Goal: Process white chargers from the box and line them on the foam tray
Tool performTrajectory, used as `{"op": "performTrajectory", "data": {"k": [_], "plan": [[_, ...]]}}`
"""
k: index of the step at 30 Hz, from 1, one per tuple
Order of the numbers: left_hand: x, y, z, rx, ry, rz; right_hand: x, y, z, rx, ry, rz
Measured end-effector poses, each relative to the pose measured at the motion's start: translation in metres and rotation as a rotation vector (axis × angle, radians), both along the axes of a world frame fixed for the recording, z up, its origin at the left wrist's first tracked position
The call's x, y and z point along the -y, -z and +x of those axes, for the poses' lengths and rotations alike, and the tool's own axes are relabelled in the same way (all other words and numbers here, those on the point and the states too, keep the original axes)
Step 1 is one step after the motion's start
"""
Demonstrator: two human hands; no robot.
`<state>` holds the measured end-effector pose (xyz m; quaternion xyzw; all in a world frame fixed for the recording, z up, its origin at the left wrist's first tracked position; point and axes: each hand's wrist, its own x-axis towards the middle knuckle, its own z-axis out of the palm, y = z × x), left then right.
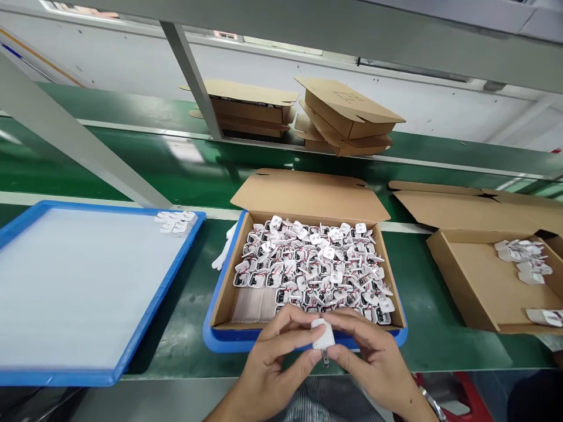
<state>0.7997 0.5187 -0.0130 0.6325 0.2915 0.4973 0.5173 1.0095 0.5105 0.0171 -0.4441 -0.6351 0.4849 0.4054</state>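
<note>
1. Right at the bottom middle, just in front of the near edge of the middle cardboard box [222,293], both hands are pinched onto one small white charger shell [323,335]. Its metal prongs poke down between the fingers.
2. The left hand [268,366] has its thumb and fingers closed on the shell's left side, and the right hand [373,357] grips the right side the same way.
3. That middle box sits on a blue tray [211,340] and is packed with loads of the same white parts with red wires.
4. Off to the left there's a big blue-rimmed tray [145,328] with a small cluster of white pieces [175,221] at its far corner.
5. On the right, another open box [466,287] holds a handful of white parts.
6. Further back on the green belt [132,158] are stacks of folded cartons [347,117].
</note>
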Motion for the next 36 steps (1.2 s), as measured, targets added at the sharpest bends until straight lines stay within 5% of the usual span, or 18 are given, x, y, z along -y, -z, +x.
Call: {"op": "performTrajectory", "data": {"k": [12,20,24,30,36], "plan": [[0.002,-0.004,-0.005,-0.135,-0.03,0.122,-0.001,0.003,0.002,-0.087,-0.093,0.008],[0.003,-0.003,-0.003,-0.153,-0.046,0.167,0.005,0.008,-0.003,-0.023,-0.016,0.13],[-0.003,-0.009,0.0,-0.182,-0.054,0.037,0.005,0.015,-0.006,-0.123,0.035,-0.017],[-0.003,-0.013,-0.003,-0.075,0.107,-0.296,0.009,0.021,-0.005,-0.139,0.123,-0.223],[0.001,-0.007,0.01,-0.05,0.042,-0.307,0.013,0.017,-0.003,-0.122,0.118,-0.223]]}}
